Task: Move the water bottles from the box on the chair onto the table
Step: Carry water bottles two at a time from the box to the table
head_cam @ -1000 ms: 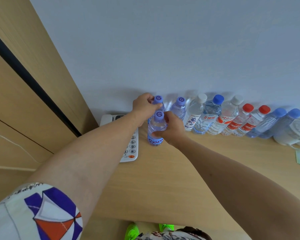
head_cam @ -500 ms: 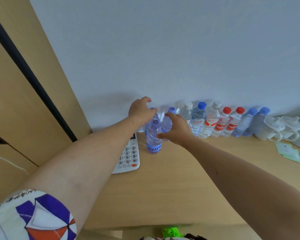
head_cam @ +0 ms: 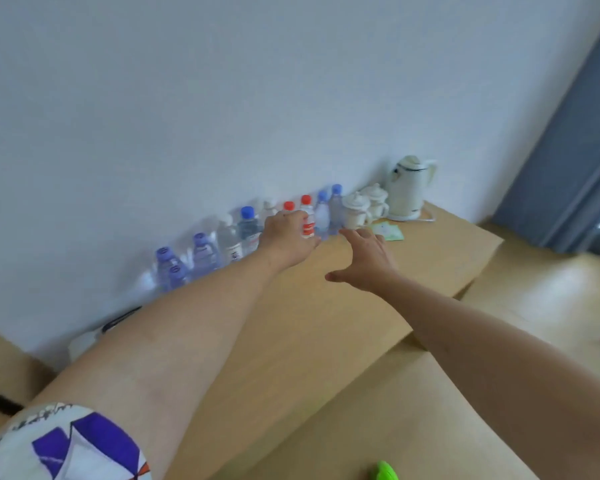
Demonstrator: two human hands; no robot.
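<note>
Water bottles [head_cam: 248,226] stand in a row on the wooden worktop [head_cam: 309,306] against the white wall [head_cam: 222,98], with one more just in front of the row at its left end. Both bare arms stretch over the worktop: the left hand [head_cam: 286,239] hangs in front of the red-capped bottles, its fingers loosely bent and holding nothing, while the right hand [head_cam: 366,261] hovers with fingers spread wide. Two white lidded cups [head_cam: 355,209] and a white kettle [head_cam: 407,188] stand beyond the row.

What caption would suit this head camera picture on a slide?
Both hands, left and right, reach empty over the table toward the row of water bottles along the wall.
</note>
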